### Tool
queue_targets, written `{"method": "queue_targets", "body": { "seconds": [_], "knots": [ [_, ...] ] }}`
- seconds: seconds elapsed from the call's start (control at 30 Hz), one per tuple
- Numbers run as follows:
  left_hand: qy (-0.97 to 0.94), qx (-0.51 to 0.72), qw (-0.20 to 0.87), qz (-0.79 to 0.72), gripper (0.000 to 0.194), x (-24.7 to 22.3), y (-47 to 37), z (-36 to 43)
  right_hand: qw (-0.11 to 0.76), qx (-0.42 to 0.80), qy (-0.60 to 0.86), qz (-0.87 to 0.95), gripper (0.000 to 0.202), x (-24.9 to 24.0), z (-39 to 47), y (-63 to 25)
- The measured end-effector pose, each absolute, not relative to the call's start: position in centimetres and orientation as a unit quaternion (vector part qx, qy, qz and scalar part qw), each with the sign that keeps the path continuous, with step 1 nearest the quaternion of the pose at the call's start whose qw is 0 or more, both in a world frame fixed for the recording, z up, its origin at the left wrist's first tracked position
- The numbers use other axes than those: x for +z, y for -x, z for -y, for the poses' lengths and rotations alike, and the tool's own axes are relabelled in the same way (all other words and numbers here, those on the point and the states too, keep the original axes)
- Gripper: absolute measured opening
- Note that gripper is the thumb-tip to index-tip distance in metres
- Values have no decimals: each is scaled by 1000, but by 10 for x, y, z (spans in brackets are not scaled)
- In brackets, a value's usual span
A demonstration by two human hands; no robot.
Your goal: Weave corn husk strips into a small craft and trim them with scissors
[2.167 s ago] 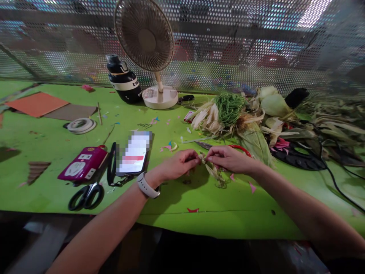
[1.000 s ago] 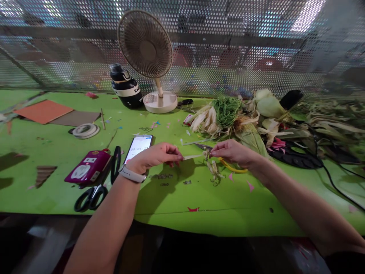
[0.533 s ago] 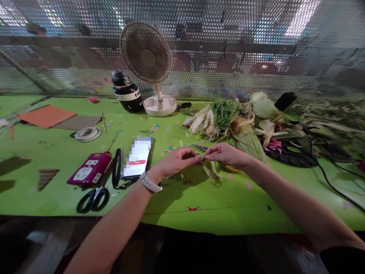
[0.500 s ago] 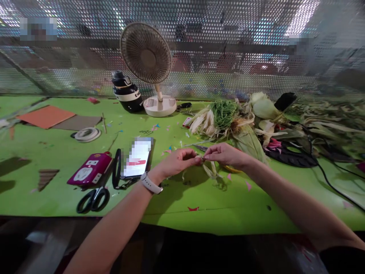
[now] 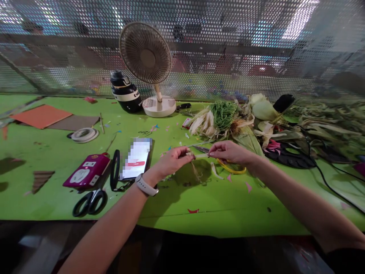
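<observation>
A narrow pale strip of corn husk [image 5: 202, 155] stretches between my hands, low over the green table. My left hand [image 5: 173, 163] pinches its left end, where fine fibres [image 5: 197, 174] dangle below the fingertips. The thumb and fingers of my right hand [image 5: 231, 152] close on the other end. Under and behind the right hand lie scissors with yellow handles [image 5: 234, 172], partly covered by it. A loose pale piece of husk [image 5: 216, 172] rests on the table between the hands. A bundle of green strands [image 5: 223, 115] lies beyond them among dry pale husks [image 5: 203, 125].
Left of my arm are a phone [image 5: 138, 158], a purple power strip [image 5: 85, 172] and black scissors [image 5: 90, 202]. A fan [image 5: 146, 57] and a bottle [image 5: 127, 93] stand before the perforated metal screen [image 5: 213, 49]. More husks [image 5: 330, 118] and cables [image 5: 322, 175] occupy the right.
My hands have moved apart, and the pale strip now shows between them. The right hand has shifted slightly right and up. More of the yellow scissor handles is visible.
</observation>
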State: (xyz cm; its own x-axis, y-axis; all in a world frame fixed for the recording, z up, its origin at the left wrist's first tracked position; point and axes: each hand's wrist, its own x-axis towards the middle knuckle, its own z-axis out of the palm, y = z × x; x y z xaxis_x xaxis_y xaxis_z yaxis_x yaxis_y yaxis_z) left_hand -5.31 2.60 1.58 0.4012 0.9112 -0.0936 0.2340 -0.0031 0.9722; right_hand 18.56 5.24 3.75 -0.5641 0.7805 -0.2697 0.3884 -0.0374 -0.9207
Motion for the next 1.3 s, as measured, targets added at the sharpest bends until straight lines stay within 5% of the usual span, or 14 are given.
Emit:
{"method": "queue_targets", "body": {
  "seconds": [0.33, 0.43, 0.53, 0.67, 1.07, 1.3],
  "knots": [
    [-582, 336, 567, -477, 31, 19, 50, -25, 198, 523, 454, 694, 28, 50, -48, -196],
    [-557, 380, 555, -487, 30, 20, 53, -28, 216, 382, 504, 744, 30, 51, -45, -204],
    [-551, 411, 539, -487, 25, 24, 54, -29, 85, 166, 561, 807, 26, 52, -37, -216],
    [-552, 408, 535, -492, 19, 30, 54, -28, -54, 63, 557, 826, 26, 49, -28, -221],
    [-549, 420, 511, -510, 17, 44, 66, -28, -37, 214, 581, 784, 16, 40, -49, -231],
    [-509, 472, 505, -513, 23, 50, 78, -30, -5, 398, 482, 781, 43, 60, -41, -253]
  ]
}}
